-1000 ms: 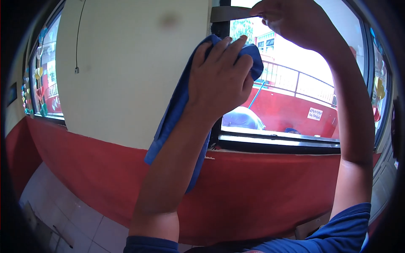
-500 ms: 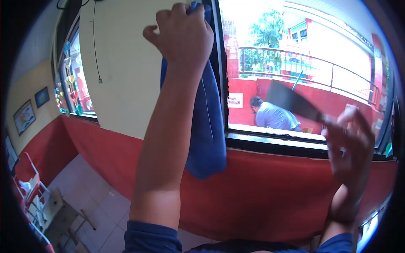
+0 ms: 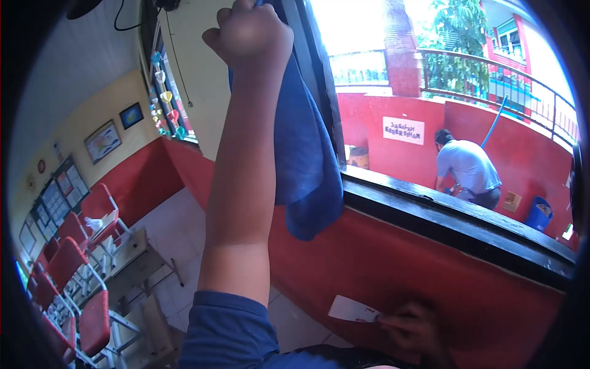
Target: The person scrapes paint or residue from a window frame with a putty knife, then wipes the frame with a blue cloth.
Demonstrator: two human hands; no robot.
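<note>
My left hand (image 3: 255, 31) is raised at the top of the view, its fingers closed on a blue cloth (image 3: 307, 154) that hangs beside the window frame (image 3: 319, 80). Low on the right, in front of the red wall, my right hand (image 3: 410, 326) holds a flat tool (image 3: 354, 309) by its narrow end. The tool's broad, pale blade points left. Shadow darkens the right hand.
Beyond the window, a person (image 3: 468, 167) bends near a red wall with a white sign (image 3: 403, 130) and a blue bin (image 3: 539, 214). Red chairs (image 3: 94, 320) and desks (image 3: 131, 261) stand at the lower left.
My right hand has lowered from in front of the window to the lower wall, with the flat tool still held. The view has tilted and turned; the cloth is still in my left hand.
</note>
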